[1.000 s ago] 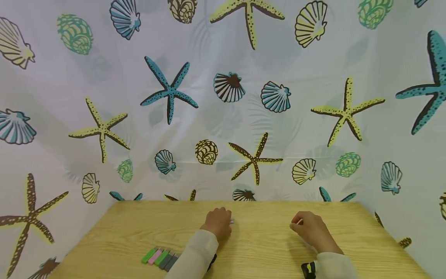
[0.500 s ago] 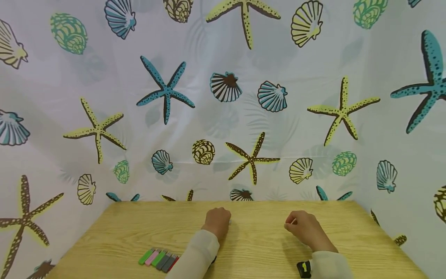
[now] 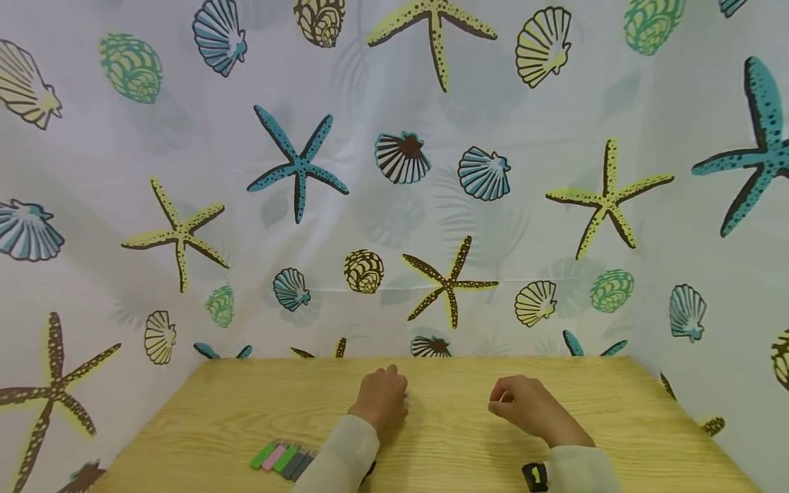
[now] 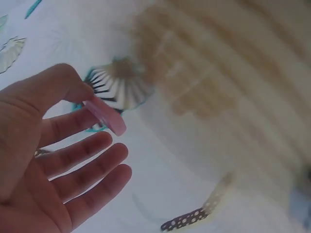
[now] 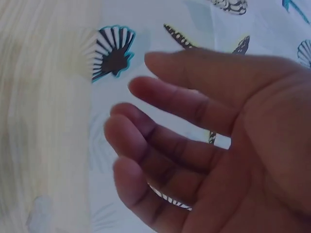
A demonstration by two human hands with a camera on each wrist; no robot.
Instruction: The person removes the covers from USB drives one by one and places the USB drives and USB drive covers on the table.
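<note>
Overhead, a curtain (image 3: 394,178) printed with starfish and shells hangs behind and beside a wooden table (image 3: 431,438). Both hands rest near the table's middle, apart from each other. At the near left edge lies a row of clips (image 3: 285,457), green, pink and grey, just beside the left sleeve. The left hand (image 3: 381,397) pinches a small pink piece (image 4: 104,116) between thumb and forefinger, its other fingers loosely spread. The right hand (image 3: 524,405) has a relaxed grip, fingers gently bent, holding nothing in the wrist view.
</note>
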